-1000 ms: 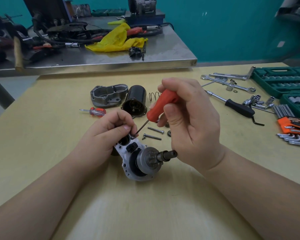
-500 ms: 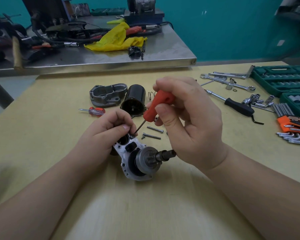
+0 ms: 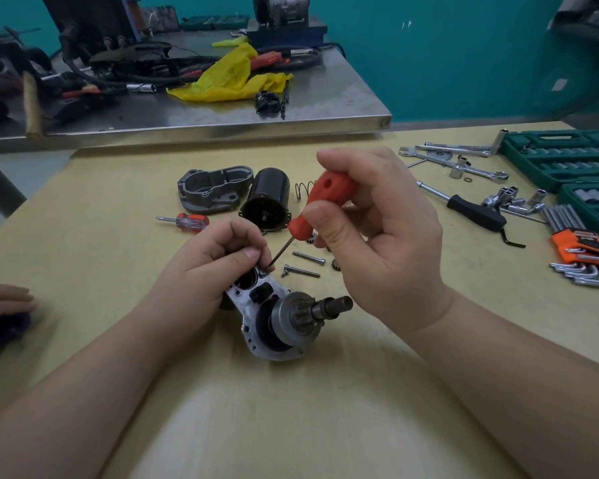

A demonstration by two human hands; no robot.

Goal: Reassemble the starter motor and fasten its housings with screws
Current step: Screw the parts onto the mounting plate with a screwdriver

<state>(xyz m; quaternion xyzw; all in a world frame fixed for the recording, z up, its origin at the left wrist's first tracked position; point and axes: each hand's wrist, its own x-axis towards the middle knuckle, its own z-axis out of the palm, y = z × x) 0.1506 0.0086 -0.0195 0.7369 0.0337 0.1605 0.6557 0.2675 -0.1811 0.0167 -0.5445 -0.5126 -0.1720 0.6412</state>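
Both my hands are busy: my left hand [image 3: 218,267] grips the far end of the starter housing [image 3: 267,319], which lies at its four o'clock. My right hand [image 3: 377,229] clutches the red screwdriver [image 3: 320,202], tip at the housing's twelve o'clock corner. Beyond lie two screws [image 3: 308,258].

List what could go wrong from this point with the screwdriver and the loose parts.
1. The red screwdriver meets the housing at a slant, right beside the left hand fingertips; a slip might jab them or damage the screw head.
2. Only the left hand steadies the housing, so turning force may rock it.
3. Two loose bolts and a small gear lie under the right hand; it might knock them away.
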